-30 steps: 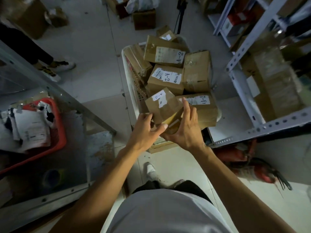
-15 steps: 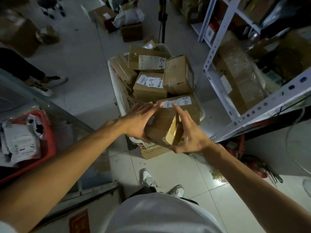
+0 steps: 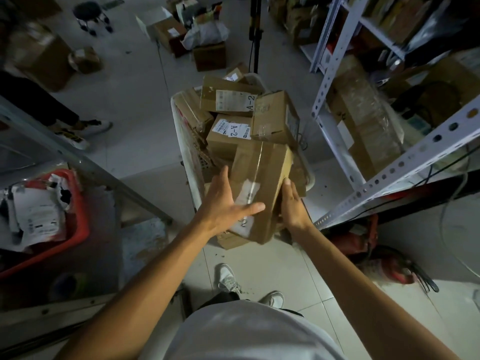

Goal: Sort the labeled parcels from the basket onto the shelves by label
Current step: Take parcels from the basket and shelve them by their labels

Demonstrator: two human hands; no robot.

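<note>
While held above the near end of the white basket (image 3: 181,141), the long cardboard parcel (image 3: 262,185) shows a blurred label, only "2" legible. Left hand (image 3: 223,206): fingers spread flat on its top. Right hand (image 3: 292,203): clasping its right edge. Basket parcels: two labelled "A-2" (image 3: 233,129). Metal shelving (image 3: 405,165) stands close right; bare floor tiles (image 3: 259,266) below.

Pale tiled floor (image 3: 124,100) under the clutter.
White basket (image 3: 192,162) stands mid-frame; cardboard boxes (image 3: 210,57) upper centre; black stool (image 3: 91,15) upper left.
</note>
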